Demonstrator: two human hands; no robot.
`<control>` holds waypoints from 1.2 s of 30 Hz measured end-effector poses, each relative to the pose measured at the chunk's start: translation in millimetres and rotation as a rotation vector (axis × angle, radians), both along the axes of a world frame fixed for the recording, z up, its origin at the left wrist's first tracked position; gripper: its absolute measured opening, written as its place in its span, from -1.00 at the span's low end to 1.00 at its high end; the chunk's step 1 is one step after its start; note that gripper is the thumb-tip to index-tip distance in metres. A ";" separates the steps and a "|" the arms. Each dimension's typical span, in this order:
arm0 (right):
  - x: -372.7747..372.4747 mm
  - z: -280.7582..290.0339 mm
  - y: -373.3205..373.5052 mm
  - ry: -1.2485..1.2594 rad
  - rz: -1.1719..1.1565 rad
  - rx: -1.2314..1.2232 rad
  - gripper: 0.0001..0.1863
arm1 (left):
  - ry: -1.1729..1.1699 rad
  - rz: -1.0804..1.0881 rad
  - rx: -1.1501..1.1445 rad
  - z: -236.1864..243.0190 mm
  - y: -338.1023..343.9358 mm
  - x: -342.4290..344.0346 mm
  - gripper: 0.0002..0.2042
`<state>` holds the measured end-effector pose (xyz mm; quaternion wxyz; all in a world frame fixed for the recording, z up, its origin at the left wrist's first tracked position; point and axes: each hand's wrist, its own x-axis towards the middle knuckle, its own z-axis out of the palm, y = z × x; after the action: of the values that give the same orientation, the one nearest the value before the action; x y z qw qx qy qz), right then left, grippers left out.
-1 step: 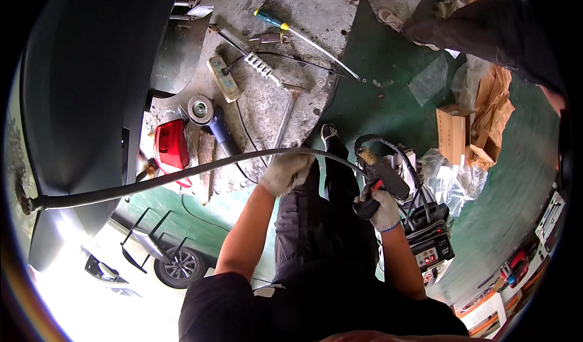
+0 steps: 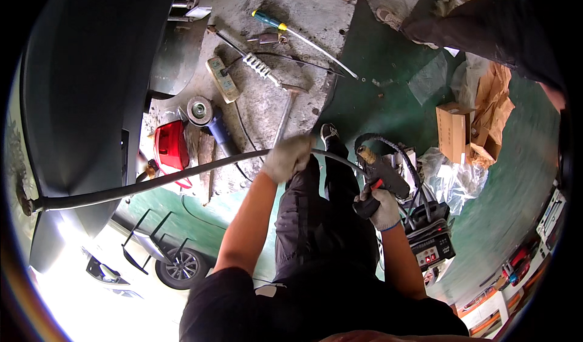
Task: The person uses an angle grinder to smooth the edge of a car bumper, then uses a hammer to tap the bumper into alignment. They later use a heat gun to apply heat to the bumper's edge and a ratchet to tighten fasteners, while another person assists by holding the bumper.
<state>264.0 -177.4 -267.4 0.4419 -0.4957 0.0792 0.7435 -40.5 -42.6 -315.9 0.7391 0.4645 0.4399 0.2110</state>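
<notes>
My left hand (image 2: pixel 285 160), in a pale knit glove and slightly blurred, is closed around a long thick dark cable (image 2: pixel 139 184) that arcs from the far left toward the right. My right hand (image 2: pixel 379 211), also gloved, grips a black gun-shaped tool (image 2: pixel 388 178) with a red trigger and a brassy nozzle. Hoses run from beside it to a black boxed machine (image 2: pixel 430 245) with red switches below. Just above my left hand, a metal T-handled bar and slide hammer (image 2: pixel 258 65) lie on a worn metal plate (image 2: pixel 310 14).
An angle grinder (image 2: pixel 215 123), red lamp unit (image 2: pixel 170 143), power strip (image 2: pixel 221 81) and screwdriver (image 2: pixel 270 20) lie on the plate. A dark panel (image 2: pixel 85 87) fills the left side. A person's dark-clad leg (image 2: pixel 461 29) is at upper right, above cardboard packaging (image 2: pixel 452 132) and plastic.
My left hand has shifted slightly upward along with its wrist and looks more blurred. My right hand and the tool in it look unchanged.
</notes>
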 end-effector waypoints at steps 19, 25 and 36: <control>21.3 2.7 -22.0 0.038 -0.176 -0.035 -0.65 | 1.294 0.031 0.317 -143.4 220.1 70.1 -0.73; 23.6 26.9 -20.3 0.064 -0.213 -0.014 -0.71 | 0.495 0.359 0.002 -116.4 159.6 52.2 -0.76; 47.1 103.5 63.1 0.089 -0.013 0.394 -0.63 | -0.117 0.827 -0.339 113.0 -70.2 -18.5 -0.63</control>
<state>311.1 -114.3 -163.8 0.5313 -0.3657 -0.0453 0.7629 -59.0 -112.8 -202.9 0.6819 0.1095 0.5743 0.4396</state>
